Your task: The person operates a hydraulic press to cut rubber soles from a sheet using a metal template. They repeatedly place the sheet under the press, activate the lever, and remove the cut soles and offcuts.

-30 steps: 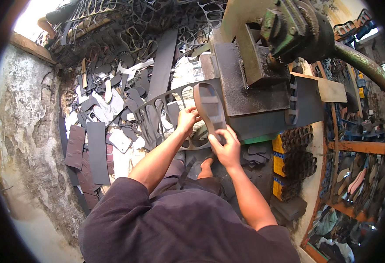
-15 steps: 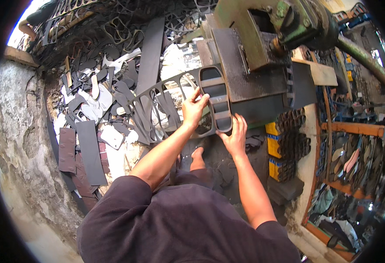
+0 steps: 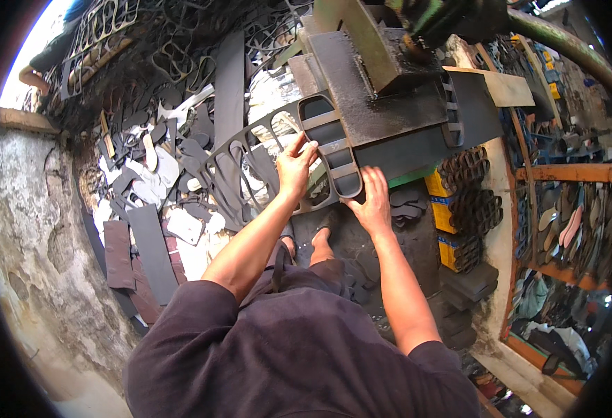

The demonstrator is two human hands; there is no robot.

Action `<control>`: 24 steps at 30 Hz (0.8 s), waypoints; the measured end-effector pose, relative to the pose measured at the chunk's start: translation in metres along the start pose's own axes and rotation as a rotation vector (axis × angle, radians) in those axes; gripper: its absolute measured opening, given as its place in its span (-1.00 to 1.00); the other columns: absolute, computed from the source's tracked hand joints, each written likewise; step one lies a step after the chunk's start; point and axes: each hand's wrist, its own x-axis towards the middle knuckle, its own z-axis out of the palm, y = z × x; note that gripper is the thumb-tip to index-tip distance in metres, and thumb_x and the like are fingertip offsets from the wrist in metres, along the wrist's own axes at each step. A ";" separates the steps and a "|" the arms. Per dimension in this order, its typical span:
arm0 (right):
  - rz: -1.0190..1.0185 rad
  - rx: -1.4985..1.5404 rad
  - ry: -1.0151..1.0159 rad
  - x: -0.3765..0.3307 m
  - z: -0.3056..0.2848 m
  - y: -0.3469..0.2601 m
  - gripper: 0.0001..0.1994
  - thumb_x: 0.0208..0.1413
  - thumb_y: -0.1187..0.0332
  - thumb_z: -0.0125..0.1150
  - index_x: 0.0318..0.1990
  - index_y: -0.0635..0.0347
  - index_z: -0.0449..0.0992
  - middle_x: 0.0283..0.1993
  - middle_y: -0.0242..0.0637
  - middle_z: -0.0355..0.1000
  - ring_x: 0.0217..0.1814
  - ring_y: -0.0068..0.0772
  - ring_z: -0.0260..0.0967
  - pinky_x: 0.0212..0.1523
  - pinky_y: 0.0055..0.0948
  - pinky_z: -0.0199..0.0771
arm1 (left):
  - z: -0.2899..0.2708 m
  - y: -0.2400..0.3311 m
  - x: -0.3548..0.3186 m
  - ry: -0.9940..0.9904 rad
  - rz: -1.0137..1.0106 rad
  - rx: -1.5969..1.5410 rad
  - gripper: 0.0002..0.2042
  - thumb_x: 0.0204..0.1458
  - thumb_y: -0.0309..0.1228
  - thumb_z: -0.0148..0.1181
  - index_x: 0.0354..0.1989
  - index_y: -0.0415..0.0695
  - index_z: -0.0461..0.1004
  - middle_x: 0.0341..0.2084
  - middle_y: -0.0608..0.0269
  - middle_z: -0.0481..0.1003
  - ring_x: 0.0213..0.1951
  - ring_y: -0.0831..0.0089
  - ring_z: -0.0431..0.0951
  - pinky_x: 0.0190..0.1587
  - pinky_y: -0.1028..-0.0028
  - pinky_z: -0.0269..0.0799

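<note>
Far left: rough plaster wall (image 3: pixel 34 230), then a scrap heap (image 3: pixel 159 181) of dark offcuts and pale sole-shaped pieces on the floor.

Work piece is the punched sheet (image 3: pixel 250 167): a long dark rubber or foam strip full of sole-shaped holes. It runs from the scrap heap up and across to the press bed (image 3: pixel 389 111), where its near end lies under the dark press block.

Left hand (image 3: pixel 293 166): fingers curled over a cross-rib of the sheet by the last cutouts, thumb up, closed on it.

Right hand (image 3: pixel 374 203): palm down, fingers spread, flat on the lower edge rail of the sheet below the bed. Open, pressing, no wrap.

Handling, judged: light, floppy, little stiffness left with that much material punched out. The free span sags and twists. Thin ribs likely tear if yanked. Surface looks matte, so decent grip. Best holds: the outer rails or a wide rib, two hands apart, load in plane.

Right of the bed: stacked cut soles (image 3: pixel 470 202) on yellow blocks, then racks of finished sandals (image 3: pixel 564 230).
</note>
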 end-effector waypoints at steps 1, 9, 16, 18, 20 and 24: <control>0.049 -0.062 0.014 -0.001 -0.007 0.006 -0.10 -0.18 0.13 0.61 0.36 0.21 0.33 0.43 -0.03 0.27 0.56 0.12 0.06 0.50 0.03 0.14 | 0.003 -0.005 -0.002 0.004 0.019 0.008 -0.41 0.19 -0.47 0.36 0.36 -0.41 0.30 0.13 0.02 0.51 0.02 0.37 0.61 0.10 0.37 0.64; 0.295 -0.236 -0.071 0.034 -0.051 0.081 -0.19 0.04 -0.19 0.34 0.48 -0.36 0.27 0.58 -0.42 0.15 0.68 -0.10 -0.13 0.56 0.37 -0.20 | 0.035 -0.007 0.030 0.175 0.392 0.717 -0.42 0.22 -0.27 0.34 0.35 -0.27 0.37 0.01 0.03 0.58 -0.02 0.27 0.57 0.05 0.35 0.47; 0.332 -0.208 -0.016 0.093 -0.060 0.129 -0.13 -0.03 -0.25 0.37 0.43 -0.08 0.35 0.58 -0.32 0.16 0.68 -0.05 -0.12 0.54 0.44 -0.25 | 0.006 -0.002 0.052 0.119 -0.318 0.193 -0.45 0.18 -0.34 0.38 0.33 -0.15 0.36 -0.06 0.31 0.57 -0.11 0.53 0.54 -0.09 0.49 0.40; 0.351 -0.178 -0.040 0.116 -0.057 0.137 -0.13 -0.02 -0.23 0.38 0.40 0.06 0.37 0.57 -0.25 0.15 0.69 -0.02 -0.16 0.54 0.44 -0.26 | 0.006 0.002 0.066 0.125 -0.179 0.257 -0.59 0.21 -0.41 0.33 0.22 -0.20 0.48 -0.08 0.29 0.59 -0.15 0.55 0.55 -0.14 0.51 0.43; 0.362 -0.190 -0.023 0.131 -0.057 0.145 -0.13 0.01 -0.22 0.36 0.38 0.15 0.38 0.58 -0.20 0.14 0.70 -0.01 -0.20 0.54 0.43 -0.27 | 0.022 0.018 0.072 0.072 -0.071 0.212 -0.69 0.24 -0.45 0.29 0.12 -0.27 0.53 -0.14 0.29 0.59 -0.19 0.60 0.53 -0.17 0.54 0.46; 0.313 -0.219 -0.044 0.129 -0.047 0.147 -0.14 0.12 -0.24 0.29 0.42 0.18 0.31 0.59 -0.16 0.10 0.71 0.01 -0.29 0.50 0.53 -0.26 | 0.061 0.054 0.068 0.172 0.268 0.574 -0.69 0.27 -0.44 0.25 0.14 -0.25 0.49 -0.14 0.28 0.56 -0.13 0.57 0.52 -0.04 0.57 0.44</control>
